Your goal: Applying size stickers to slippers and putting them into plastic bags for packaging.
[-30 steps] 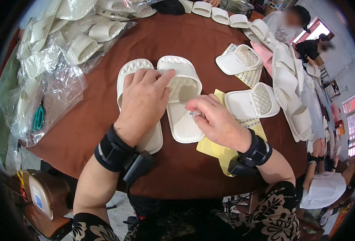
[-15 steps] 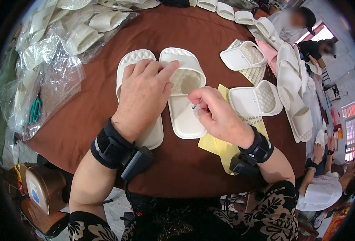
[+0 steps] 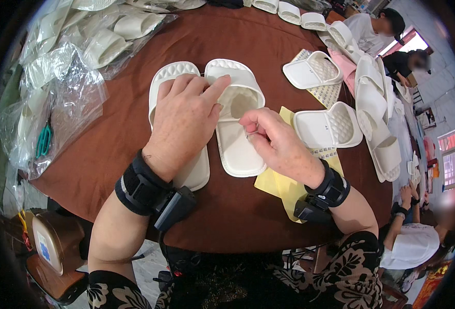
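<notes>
Two white slippers lie side by side on the brown table (image 3: 109, 154). My left hand (image 3: 184, 121) lies flat on the left slipper (image 3: 196, 172), and its thumb and forefinger reach onto the strap of the right slipper (image 3: 238, 149). My right hand (image 3: 279, 147) hovers over the right slipper's footbed just below the strap. Its fingertips are pinched together, and anything between them is too small to make out. A yellow sheet (image 3: 281, 190) lies under my right wrist.
Two more white slippers (image 3: 328, 126) (image 3: 310, 72) lie upside down at the right on a dotted sheet (image 3: 325, 95). Further slippers line the far and right edges (image 3: 377, 108). Plastic bags of slippers (image 3: 68, 87) and green scissors (image 3: 43, 140) lie left. Other people sit at the right (image 3: 377, 26).
My right fingertips have edged a little up the footbed toward the strap. My left hand has stayed on the slippers.
</notes>
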`<action>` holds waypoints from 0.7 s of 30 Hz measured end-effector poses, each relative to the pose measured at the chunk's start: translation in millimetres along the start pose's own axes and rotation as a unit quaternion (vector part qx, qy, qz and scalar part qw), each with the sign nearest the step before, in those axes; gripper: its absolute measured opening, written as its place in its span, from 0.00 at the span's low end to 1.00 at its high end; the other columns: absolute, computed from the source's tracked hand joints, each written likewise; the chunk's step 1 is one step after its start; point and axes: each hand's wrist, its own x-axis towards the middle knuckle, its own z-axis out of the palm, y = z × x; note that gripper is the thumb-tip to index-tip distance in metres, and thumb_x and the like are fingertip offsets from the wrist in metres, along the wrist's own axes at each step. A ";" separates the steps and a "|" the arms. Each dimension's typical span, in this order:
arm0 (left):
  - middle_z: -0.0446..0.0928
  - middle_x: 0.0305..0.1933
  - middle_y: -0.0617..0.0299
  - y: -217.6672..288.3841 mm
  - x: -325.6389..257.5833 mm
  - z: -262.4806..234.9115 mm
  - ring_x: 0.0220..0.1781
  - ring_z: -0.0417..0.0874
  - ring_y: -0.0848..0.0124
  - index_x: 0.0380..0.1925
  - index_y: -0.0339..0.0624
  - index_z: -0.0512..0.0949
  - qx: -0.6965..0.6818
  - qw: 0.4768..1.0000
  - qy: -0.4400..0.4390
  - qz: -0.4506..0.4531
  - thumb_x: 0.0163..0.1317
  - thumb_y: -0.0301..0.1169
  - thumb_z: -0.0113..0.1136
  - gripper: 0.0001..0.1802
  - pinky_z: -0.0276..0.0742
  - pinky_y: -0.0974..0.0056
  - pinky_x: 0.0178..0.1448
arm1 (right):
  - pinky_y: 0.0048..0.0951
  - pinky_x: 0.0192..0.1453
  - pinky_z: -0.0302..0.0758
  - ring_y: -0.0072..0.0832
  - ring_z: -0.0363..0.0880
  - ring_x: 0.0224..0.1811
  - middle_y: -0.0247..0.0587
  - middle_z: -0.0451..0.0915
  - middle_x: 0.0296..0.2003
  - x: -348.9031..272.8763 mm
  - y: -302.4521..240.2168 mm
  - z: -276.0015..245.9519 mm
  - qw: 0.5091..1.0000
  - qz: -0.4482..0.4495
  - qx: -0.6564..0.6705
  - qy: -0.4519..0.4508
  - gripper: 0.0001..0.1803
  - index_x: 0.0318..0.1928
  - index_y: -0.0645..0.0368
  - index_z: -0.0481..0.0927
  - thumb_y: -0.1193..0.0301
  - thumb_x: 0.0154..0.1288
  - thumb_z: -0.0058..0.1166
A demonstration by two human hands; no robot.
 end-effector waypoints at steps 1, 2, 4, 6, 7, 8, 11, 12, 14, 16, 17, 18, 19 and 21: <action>0.79 0.43 0.65 -0.2 0.0 0.1 0.50 0.76 0.63 0.53 0.48 0.76 0.000 1.000 0.000 -0.001 0.55 0.28 0.59 0.22 0.66 0.56 0.56 | 0.26 0.46 0.72 0.26 0.72 0.41 0.41 0.70 0.42 0.3 -0.6 -0.1 1.000 0.000 0.000 -0.001 0.16 0.51 0.62 0.70 0.83 0.62 0.44; 0.79 0.43 0.65 -0.4 0.1 0.2 0.50 0.76 0.63 0.53 0.49 0.76 0.000 1.000 -0.001 0.001 0.55 0.28 0.59 0.22 0.66 0.56 0.56 | 0.26 0.46 0.72 0.26 0.72 0.41 0.41 0.70 0.42 0.6 -1.6 -0.3 1.000 -0.006 -0.007 -0.001 0.16 0.51 0.62 0.70 0.83 0.63 0.44; 0.79 0.43 0.65 -0.4 0.1 0.2 0.50 0.76 0.63 0.53 0.49 0.76 -0.001 1.000 -0.003 0.002 0.55 0.28 0.59 0.22 0.66 0.56 0.56 | 0.27 0.45 0.72 0.26 0.72 0.40 0.41 0.71 0.41 1.1 -3.0 -0.5 1.000 -0.012 -0.014 0.000 0.15 0.51 0.62 0.70 0.83 0.63 0.45; 0.79 0.43 0.65 -0.1 -0.1 0.3 0.50 0.76 0.63 0.53 0.48 0.76 0.004 1.000 -0.003 0.000 0.55 0.28 0.59 0.22 0.66 0.56 0.56 | 0.26 0.45 0.72 0.27 0.72 0.40 0.41 0.71 0.41 1.2 -3.4 -0.4 0.999 -0.013 -0.041 -0.001 0.14 0.51 0.62 0.71 0.82 0.64 0.45; 0.79 0.43 0.65 -0.1 -0.2 0.7 0.50 0.76 0.63 0.53 0.48 0.76 0.004 1.000 -0.004 0.000 0.55 0.28 0.59 0.22 0.66 0.56 0.56 | 0.26 0.45 0.72 0.27 0.72 0.40 0.41 0.71 0.41 1.7 -2.8 0.6 0.999 -0.012 -0.040 -0.001 0.14 0.51 0.62 0.71 0.82 0.64 0.45; 0.78 0.42 0.63 -0.2 -0.2 1.1 0.50 0.75 0.61 0.54 0.49 0.76 -0.001 1.000 -0.010 -0.005 0.56 0.28 0.59 0.23 0.65 0.55 0.57 | 0.32 0.46 0.72 0.33 0.73 0.41 0.43 0.73 0.38 2.4 -1.9 2.3 0.998 -0.032 -0.043 0.018 0.13 0.49 0.62 0.71 0.81 0.64 0.46; 0.78 0.41 0.63 1.4 2.1 2.3 0.50 0.75 0.61 0.54 0.49 0.76 -0.004 1.000 -0.006 -0.002 0.56 0.28 0.59 0.23 0.65 0.55 0.57 | 0.36 0.47 0.72 0.39 0.74 0.42 0.46 0.75 0.37 1.5 -0.2 3.5 0.997 -0.041 -0.045 0.043 0.11 0.47 0.62 0.71 0.80 0.63 0.47; 0.79 0.42 0.65 1.6 2.1 1.2 0.49 0.76 0.63 0.53 0.49 0.77 0.003 1.000 0.001 0.001 0.55 0.28 0.60 0.22 0.66 0.56 0.57 | 0.36 0.47 0.72 0.39 0.75 0.42 0.46 0.75 0.37 1.3 0.3 4.2 0.998 -0.037 -0.037 0.046 0.11 0.47 0.62 0.71 0.80 0.64 0.47; 0.78 0.42 0.62 1.8 1.8 -0.4 0.51 0.75 0.61 0.54 0.49 0.76 -0.005 1.000 -0.008 -0.003 0.56 0.28 0.59 0.23 0.65 0.55 0.58 | 0.36 0.48 0.73 0.39 0.75 0.42 0.47 0.75 0.38 0.1 2.7 5.1 0.999 -0.011 -0.005 0.043 0.11 0.48 0.62 0.71 0.80 0.64 0.46; 0.77 0.42 0.60 1.0 1.0 -0.7 0.52 0.74 0.59 0.56 0.49 0.75 -0.012 1.000 -0.018 -0.009 0.57 0.29 0.58 0.24 0.64 0.53 0.59 | 0.35 0.48 0.73 0.39 0.75 0.42 0.47 0.75 0.39 0.2 3.9 6.1 0.999 0.014 0.030 0.037 0.11 0.48 0.62 0.71 0.80 0.65 0.46; 0.77 0.42 0.60 0.7 0.7 -0.9 0.52 0.74 0.59 0.56 0.49 0.75 -0.012 1.000 -0.020 -0.009 0.56 0.29 0.58 0.24 0.64 0.53 0.59 | 0.34 0.48 0.73 0.37 0.75 0.42 0.46 0.75 0.39 0.4 3.5 6.0 0.998 0.028 0.046 0.032 0.12 0.48 0.62 0.71 0.80 0.65 0.46; 0.77 0.42 0.60 0.5 0.6 -0.9 0.52 0.74 0.59 0.56 0.49 0.75 -0.014 1.000 -0.022 -0.010 0.56 0.29 0.58 0.24 0.64 0.53 0.59 | 0.32 0.48 0.73 0.35 0.76 0.42 0.46 0.75 0.40 0.4 2.9 5.6 0.997 0.043 0.062 0.027 0.12 0.49 0.62 0.71 0.80 0.65 0.45; 0.77 0.42 0.60 0.4 0.5 -1.1 0.52 0.74 0.59 0.56 0.49 0.75 -0.014 1.000 -0.022 -0.011 0.56 0.29 0.58 0.24 0.64 0.53 0.59 | 0.32 0.48 0.73 0.35 0.76 0.42 0.46 0.75 0.40 0.5 1.5 4.8 0.997 0.043 0.062 0.027 0.12 0.49 0.62 0.71 0.80 0.65 0.45; 0.77 0.43 0.60 0.5 0.8 -0.6 0.53 0.74 0.59 0.56 0.49 0.75 -0.018 1.000 -0.022 -0.011 0.56 0.29 0.59 0.24 0.65 0.53 0.59 | 0.29 0.48 0.73 0.29 0.75 0.41 0.42 0.75 0.39 -0.3 -1.1 2.0 0.992 0.075 0.100 0.019 0.12 0.49 0.62 0.71 0.80 0.65 0.44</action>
